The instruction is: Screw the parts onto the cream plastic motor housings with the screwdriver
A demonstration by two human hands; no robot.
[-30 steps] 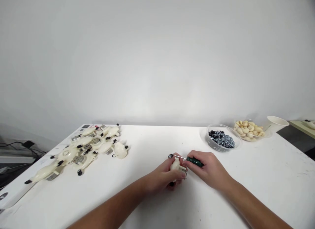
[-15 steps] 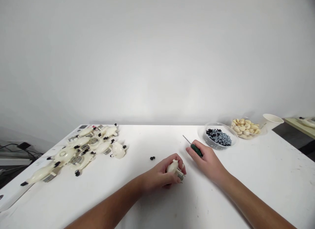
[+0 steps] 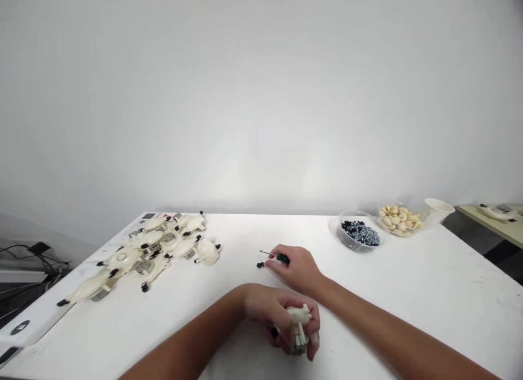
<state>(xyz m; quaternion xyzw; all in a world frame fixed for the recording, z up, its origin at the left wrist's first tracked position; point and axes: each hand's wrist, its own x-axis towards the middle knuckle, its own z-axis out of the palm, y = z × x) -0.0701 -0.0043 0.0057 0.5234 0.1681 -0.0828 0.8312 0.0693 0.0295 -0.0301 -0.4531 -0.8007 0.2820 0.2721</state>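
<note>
A cream plastic toy body (image 3: 299, 315) sits clenched in the fingers (image 3: 314, 341) of the left hand (image 3: 274, 314); the right hand (image 3: 295, 268), lying palm-down, pinches a green-handled screwdriver (image 3: 281, 257).

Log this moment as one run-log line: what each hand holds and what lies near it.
left hand: cream plastic housing | right hand: green-handled screwdriver | near right hand: small black part | farther: clear bowl of screws

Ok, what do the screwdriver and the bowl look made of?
The screwdriver looks like glossy green plastic on the handle, with a thin shiny steel shaft. The bowl seems clear plastic, perhaps glass: the screws show through its wall.
</note>
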